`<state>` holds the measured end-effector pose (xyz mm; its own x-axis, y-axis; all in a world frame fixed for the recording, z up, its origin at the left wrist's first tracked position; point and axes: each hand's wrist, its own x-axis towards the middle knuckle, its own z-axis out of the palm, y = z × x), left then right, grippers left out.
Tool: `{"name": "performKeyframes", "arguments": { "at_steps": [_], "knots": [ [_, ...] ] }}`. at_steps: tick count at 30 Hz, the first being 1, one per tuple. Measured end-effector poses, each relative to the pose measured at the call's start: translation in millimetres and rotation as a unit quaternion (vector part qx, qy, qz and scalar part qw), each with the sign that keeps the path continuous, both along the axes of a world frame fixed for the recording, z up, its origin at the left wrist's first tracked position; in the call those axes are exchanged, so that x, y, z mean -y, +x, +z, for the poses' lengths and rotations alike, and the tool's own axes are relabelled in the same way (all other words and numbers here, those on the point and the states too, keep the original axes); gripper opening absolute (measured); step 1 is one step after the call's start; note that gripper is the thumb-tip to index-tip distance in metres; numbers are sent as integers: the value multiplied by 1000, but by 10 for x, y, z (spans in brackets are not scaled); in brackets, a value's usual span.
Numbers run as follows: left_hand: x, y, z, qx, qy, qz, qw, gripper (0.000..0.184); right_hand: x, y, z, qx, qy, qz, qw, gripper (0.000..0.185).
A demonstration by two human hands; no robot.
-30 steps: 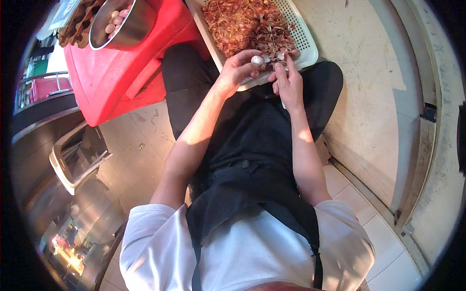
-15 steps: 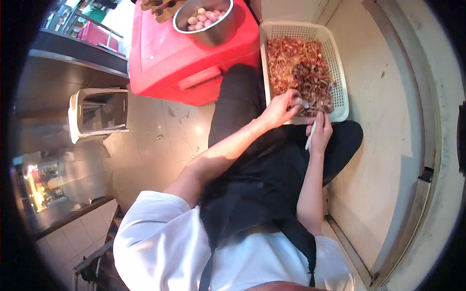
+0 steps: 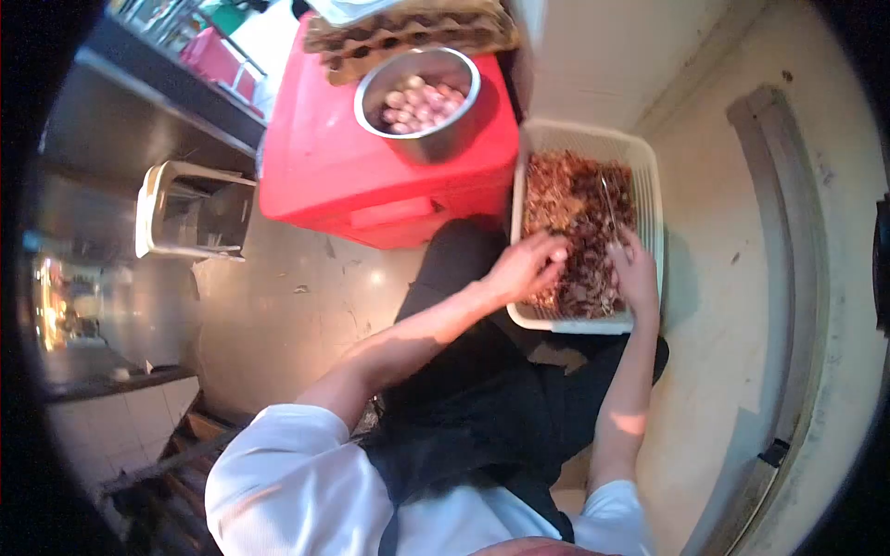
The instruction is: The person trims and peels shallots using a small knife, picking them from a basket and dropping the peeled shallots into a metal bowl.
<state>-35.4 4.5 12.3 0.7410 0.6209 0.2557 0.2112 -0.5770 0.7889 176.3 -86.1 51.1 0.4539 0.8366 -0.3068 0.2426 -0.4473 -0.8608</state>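
Note:
My left hand [image 3: 530, 266] is closed over the near left part of a white perforated basket [image 3: 556, 325], its fingertips pinched round something too blurred to name. Inside the basket lie small reddish bulbs, like shallots [image 3: 549, 190], on the left, and dark dry skins [image 3: 589, 283] nearer me. My right hand [image 3: 634, 269], at the basket's right side, is wrapped round a thin knife [image 3: 608, 202] whose blade points away from me over the pile. A steel bowl [image 3: 422, 146] of peeled pink bulbs [image 3: 422, 105] stands beyond my left hand.
The bowl rests on a red box [image 3: 324, 157] at the basket's left. Cardboard egg trays [image 3: 408, 32] lie behind the bowl. A pale wall or panel [image 3: 723, 250] rises close on the right. A white stool [image 3: 151, 211] is on the floor far left.
The view has swung, so basket, bowl and box appear lower and further right. The pale bulb seen earlier at my left fingertips no longer shows clearly. The knife blade now points forward from my right hand.

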Motion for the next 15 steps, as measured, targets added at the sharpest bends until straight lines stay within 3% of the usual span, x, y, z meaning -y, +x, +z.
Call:
{"name": "performKeyframes", "arguments": {
  "at_steps": [3,5,7,8,12,15],
  "knots": [
    [-167,185,12,42,-17,-15,999,29,-288,152,73,8,-1,31,999,48],
    [-302,305,-40,-12,-14,-32,999,32,-373,193,49,11,20,4,1000,46],
    [-362,382,162,-88,-106,-45,989,34,-417,185,14,1,54,-40,998,41],
    [-347,392,131,-65,-94,-39,993,34,-393,159,-14,-61,105,-60,991,30],
    [-194,375,68,-6,-85,3,996,31,-335,23,-152,-200,149,-135,959,22],
    [-133,332,87,-9,-81,3,997,31,-380,-86,-168,-210,165,-143,953,24]
  ]
}}
